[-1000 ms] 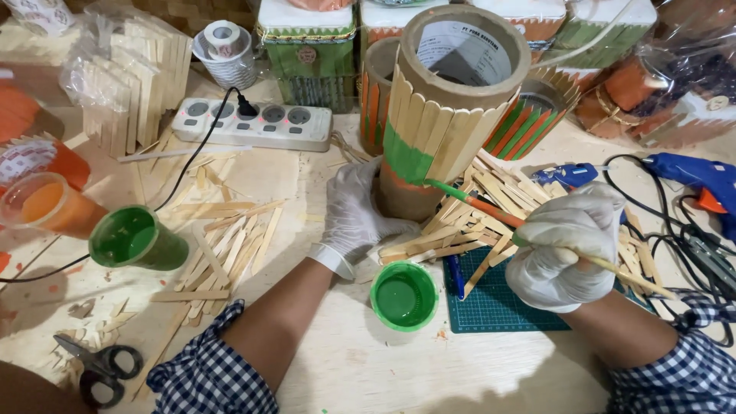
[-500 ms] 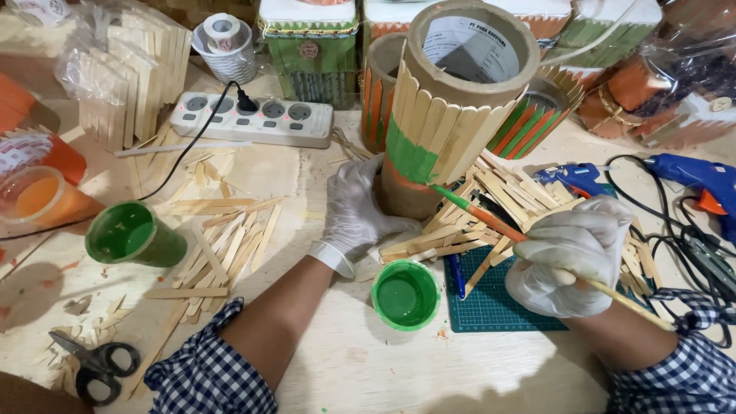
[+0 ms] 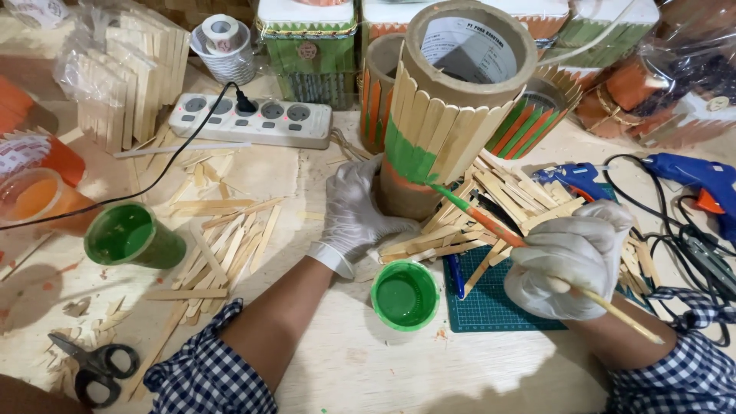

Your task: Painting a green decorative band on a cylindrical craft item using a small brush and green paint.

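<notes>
A cardboard tube clad in wooden sticks (image 3: 452, 107) stands tilted at the table's centre, with a green painted patch low on its left side. My left hand (image 3: 354, 211), in a white glove, grips the tube's bare base. My right hand (image 3: 569, 261), also gloved, holds a long paintbrush (image 3: 491, 222) whose green tip touches the painted patch. A small green cup of paint (image 3: 405, 295) sits between my forearms.
A second green paint cup (image 3: 132, 239) stands left, by loose wooden sticks (image 3: 222, 238). A power strip (image 3: 253, 120), scissors (image 3: 96, 366), a cutting mat (image 3: 491, 310), blue glue guns (image 3: 701, 182) with cables, stick bundles (image 3: 123, 77) and finished decorated containers (image 3: 307, 46) surround the work.
The brush tip has slid slightly lower along the green patch, and the tube has shifted a little to the right. My left hand keeps its hold on the base.
</notes>
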